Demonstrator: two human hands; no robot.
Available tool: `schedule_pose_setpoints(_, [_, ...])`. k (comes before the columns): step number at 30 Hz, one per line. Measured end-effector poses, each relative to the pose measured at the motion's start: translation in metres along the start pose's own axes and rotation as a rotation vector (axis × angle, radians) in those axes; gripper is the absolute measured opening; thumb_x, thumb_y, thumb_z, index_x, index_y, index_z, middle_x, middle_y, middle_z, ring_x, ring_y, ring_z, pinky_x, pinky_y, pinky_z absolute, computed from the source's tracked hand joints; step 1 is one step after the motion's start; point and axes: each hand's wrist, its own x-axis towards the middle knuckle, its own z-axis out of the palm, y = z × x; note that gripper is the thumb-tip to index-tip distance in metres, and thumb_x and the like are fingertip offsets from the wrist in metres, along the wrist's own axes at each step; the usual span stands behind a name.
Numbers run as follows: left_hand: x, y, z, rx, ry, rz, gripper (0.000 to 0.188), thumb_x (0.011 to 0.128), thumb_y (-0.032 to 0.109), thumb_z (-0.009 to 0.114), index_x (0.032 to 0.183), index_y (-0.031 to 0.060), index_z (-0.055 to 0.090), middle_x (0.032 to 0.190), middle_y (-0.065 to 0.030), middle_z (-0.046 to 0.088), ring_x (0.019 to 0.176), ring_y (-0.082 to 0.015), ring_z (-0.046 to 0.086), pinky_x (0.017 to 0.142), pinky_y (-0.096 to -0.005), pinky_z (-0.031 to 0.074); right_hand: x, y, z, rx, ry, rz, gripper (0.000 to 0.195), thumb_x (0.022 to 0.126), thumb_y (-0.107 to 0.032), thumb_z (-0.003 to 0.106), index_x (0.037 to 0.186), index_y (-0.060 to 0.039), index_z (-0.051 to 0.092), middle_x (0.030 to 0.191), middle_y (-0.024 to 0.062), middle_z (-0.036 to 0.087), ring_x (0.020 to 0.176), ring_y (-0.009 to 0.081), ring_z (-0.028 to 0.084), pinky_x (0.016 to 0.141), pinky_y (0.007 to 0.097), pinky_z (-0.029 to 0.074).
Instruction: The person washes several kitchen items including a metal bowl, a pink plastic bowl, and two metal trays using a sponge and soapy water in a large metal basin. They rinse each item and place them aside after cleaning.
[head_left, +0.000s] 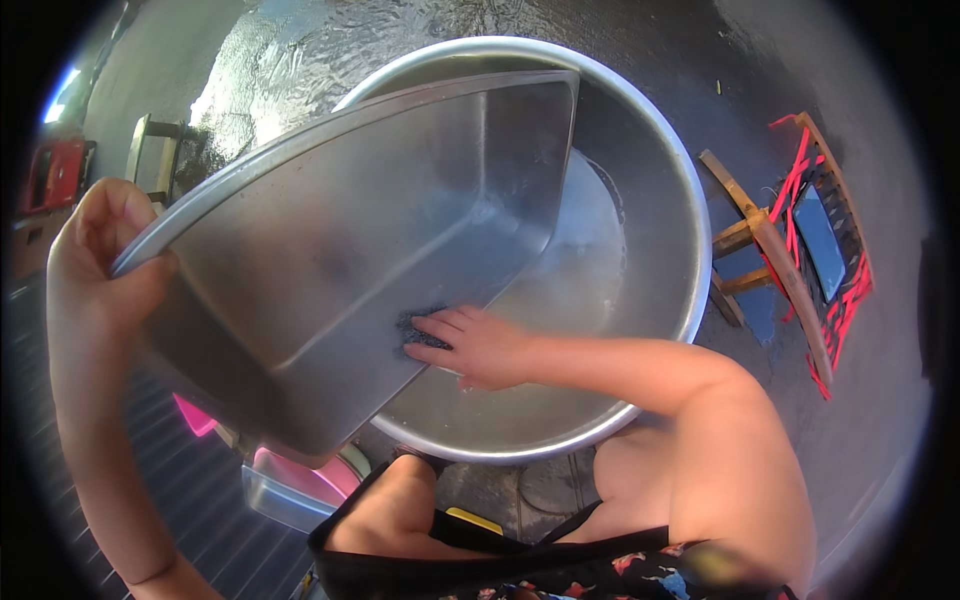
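My left hand (112, 247) grips the rim of a deep rectangular steel pan (390, 202) at its left end. The pan is tilted, its inside facing me, over a large round metal basin (694, 247). Under the fingers of my right hand (476, 345), a dark scouring pad (424, 334) presses on the pan's inner surface near the lower edge. The right thumb is mostly hidden. Shallow cloudy water (581, 255) shows at the bottom of the basin.
A low wooden chair with red and black straps (810, 247) stands at the right, a phone-like dark slab (819, 241) on its seat. Wet floor (255, 82) lies beyond the basin. Lower left are a clear plastic tub (281, 495) and a small wooden stool (154, 150) farther up.
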Motion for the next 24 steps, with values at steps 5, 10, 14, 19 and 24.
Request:
schedule_pose_setpoints(5, [0.025, 0.023, 0.011, 0.134, 0.064, 0.118, 0.016, 0.077, 0.014, 0.064, 0.085, 0.0098, 0.051, 0.070, 0.0050, 0.049, 0.066, -0.0039, 0.045, 0.064, -0.0197, 0.035, 0.019, 0.005, 0.030, -0.065, 0.146, 0.083, 0.075, 0.071, -0.008, 0.066, 0.141, -0.0086, 0.041, 0.142, 0.0221, 0.040, 0.125, 0.0382, 0.044, 0.102, 0.0474, 0.040])
schedule_pose_setpoints(10, [0.018, 0.025, 0.009, -0.125, 0.094, 0.103, 0.050, 0.076, 0.037, 0.077, 0.109, 0.0049, 0.057, 0.095, -0.0055, 0.062, 0.090, -0.0162, 0.061, 0.087, -0.0277, 0.046, 0.015, -0.008, 0.009, 0.104, 0.114, 0.106, 0.071, 0.073, -0.003, 0.061, 0.141, -0.0076, 0.041, 0.140, 0.0211, 0.040, 0.124, 0.0370, 0.044, 0.085, 0.0425, 0.053])
schedule_pose_setpoints(14, [-0.054, 0.009, 0.027, -0.363, -0.079, -0.157, 0.046, 0.075, 0.030, 0.081, 0.102, 0.0028, 0.057, 0.088, -0.0012, 0.058, 0.080, -0.0090, 0.055, 0.075, -0.0219, 0.043, 0.019, -0.017, -0.007, 0.162, 0.169, 0.092, 0.071, 0.072, -0.002, 0.061, 0.140, -0.0079, 0.042, 0.138, 0.0206, 0.042, 0.122, 0.0364, 0.045, 0.076, 0.0408, 0.057])
schedule_pose_setpoints(19, [-0.070, -0.018, 0.057, -0.136, 0.156, -0.084, 0.013, 0.086, -0.003, 0.059, 0.099, -0.0021, 0.058, 0.081, 0.0022, 0.050, 0.074, -0.0038, 0.044, 0.065, -0.0178, 0.035, 0.044, -0.018, -0.013, 0.215, 0.352, 0.128, 0.073, 0.068, -0.001, 0.065, 0.138, -0.0071, 0.043, 0.133, 0.0204, 0.045, 0.118, 0.0372, 0.048, 0.079, 0.0421, 0.056])
schedule_pose_setpoints(24, [-0.064, -0.046, 0.043, -0.068, 0.184, -0.039, 0.012, 0.086, -0.007, 0.053, 0.096, -0.0017, 0.058, 0.080, 0.0032, 0.049, 0.072, -0.0042, 0.043, 0.063, -0.0183, 0.035, 0.055, -0.021, 0.002, 0.305, 0.342, 0.158, 0.074, 0.072, -0.009, 0.072, 0.139, -0.0084, 0.042, 0.132, 0.0189, 0.046, 0.117, 0.0363, 0.049, 0.086, 0.0440, 0.053])
